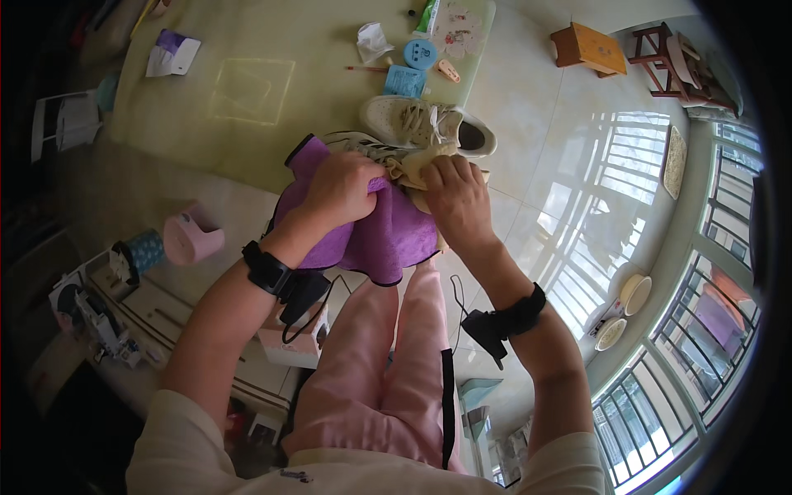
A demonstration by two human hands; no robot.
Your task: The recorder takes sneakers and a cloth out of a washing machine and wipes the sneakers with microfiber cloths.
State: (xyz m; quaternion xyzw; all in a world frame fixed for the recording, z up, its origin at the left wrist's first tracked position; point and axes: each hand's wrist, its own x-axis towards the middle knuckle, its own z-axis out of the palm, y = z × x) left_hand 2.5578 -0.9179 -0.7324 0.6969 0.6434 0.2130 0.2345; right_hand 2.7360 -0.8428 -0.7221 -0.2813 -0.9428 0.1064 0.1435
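My left hand (346, 185) is closed on a purple towel cloth (396, 232) with dark edging, which hangs over the table edge above my thighs. Beside it, my right hand (459, 195) grips cream fabric (421, 166) at the opening of a sneaker (362, 143) with dark stripes. Cloth and hands cover much of that sneaker, so whether the fabric is its tongue or lining I cannot tell. Just beyond lies its likely pair, an off-white laced sneaker (411, 120) on its sole, toe to the left, touching neither hand.
On the pale table (247, 142) lie a crumpled tissue (373, 43), a round blue lid (420, 54), a blue packet (405, 81), a green-and-white tube (428, 17) and a tissue pack (173, 52). A pink bin (192, 235) stands left; a wooden stool (589, 51) is at the far right.
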